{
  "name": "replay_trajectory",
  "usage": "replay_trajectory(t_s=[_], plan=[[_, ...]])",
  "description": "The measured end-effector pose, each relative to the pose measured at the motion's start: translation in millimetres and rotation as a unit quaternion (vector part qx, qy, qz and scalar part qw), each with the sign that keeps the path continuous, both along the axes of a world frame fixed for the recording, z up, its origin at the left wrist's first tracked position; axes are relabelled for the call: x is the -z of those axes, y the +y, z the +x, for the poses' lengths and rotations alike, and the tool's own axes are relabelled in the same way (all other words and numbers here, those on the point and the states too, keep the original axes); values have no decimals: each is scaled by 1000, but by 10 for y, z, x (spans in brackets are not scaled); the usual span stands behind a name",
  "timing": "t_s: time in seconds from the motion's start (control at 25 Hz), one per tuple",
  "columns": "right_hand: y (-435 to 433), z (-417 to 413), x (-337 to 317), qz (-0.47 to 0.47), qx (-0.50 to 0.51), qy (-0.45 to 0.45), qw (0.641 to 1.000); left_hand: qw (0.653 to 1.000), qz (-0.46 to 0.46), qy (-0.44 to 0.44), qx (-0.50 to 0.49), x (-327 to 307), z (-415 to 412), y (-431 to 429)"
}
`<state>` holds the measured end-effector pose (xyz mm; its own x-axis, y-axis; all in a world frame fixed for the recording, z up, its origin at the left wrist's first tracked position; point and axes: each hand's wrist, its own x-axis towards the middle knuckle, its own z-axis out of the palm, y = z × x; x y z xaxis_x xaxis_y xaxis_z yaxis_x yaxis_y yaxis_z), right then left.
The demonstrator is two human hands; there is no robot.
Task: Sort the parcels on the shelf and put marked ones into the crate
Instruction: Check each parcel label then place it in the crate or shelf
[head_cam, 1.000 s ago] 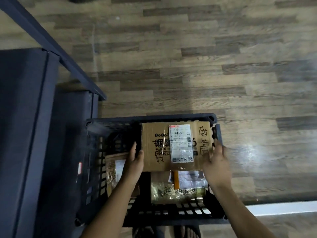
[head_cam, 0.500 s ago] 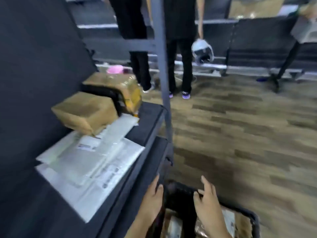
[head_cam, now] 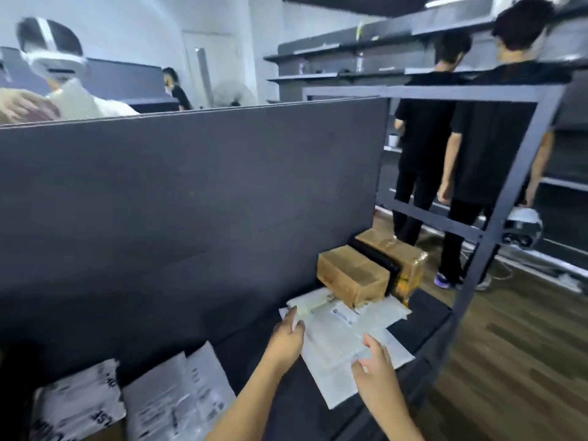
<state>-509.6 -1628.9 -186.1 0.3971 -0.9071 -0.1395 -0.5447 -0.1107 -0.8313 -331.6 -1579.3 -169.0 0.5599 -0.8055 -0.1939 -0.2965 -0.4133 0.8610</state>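
Observation:
A stack of white mailer envelopes (head_cam: 337,342) lies on the dark shelf (head_cam: 254,354). My left hand (head_cam: 286,337) rests on the stack's left edge, thumb on top. My right hand (head_cam: 374,367) touches its near right edge with fingers spread. Whether either hand grips an envelope is unclear. Behind the stack a brown cardboard box (head_cam: 351,275) leans against a black parcel (head_cam: 377,261) and a tape-wrapped brown box (head_cam: 397,253). More white and grey printed mailers (head_cam: 165,399) lie at the lower left. The crate is out of view.
A tall dark back panel (head_cam: 191,202) closes the shelf's far side. A grey metal upright (head_cam: 506,202) stands at the shelf's right end. Two people in black (head_cam: 445,154) stand beyond it on the wooden floor (head_cam: 525,361). Another person with a white headset (head_cam: 54,62) is behind the panel.
My view rose from the crate on the floor to the shelf. Both hands left the labelled cardboard parcel in the crate and now lie on the white envelope stack.

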Motion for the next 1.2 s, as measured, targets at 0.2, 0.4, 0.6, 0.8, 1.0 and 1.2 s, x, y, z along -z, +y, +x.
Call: replay_trajectory(t_s=[0.2,0.4,0.6,0.8,1.0,1.2], plan=[[168,455,-122,-12,2,3,1000,999,7,-36,-10,-199,599,168],[49,485,-136,-32,42,-13,999,998,43,-4,37,-108,632,67],[-330,326,-9,-9,93,-22,995,995,59,50,66,-77,440,-268],[-896,328,87,16,140,-48,989,992,81,67,72,-34,388,-787],[-1599,305,251,41,149,-63,986,991,89,89,46,132,324,-1508],[-2210,355,523,89,145,-74,983,983,118,144,-1,410,121,-2161]])
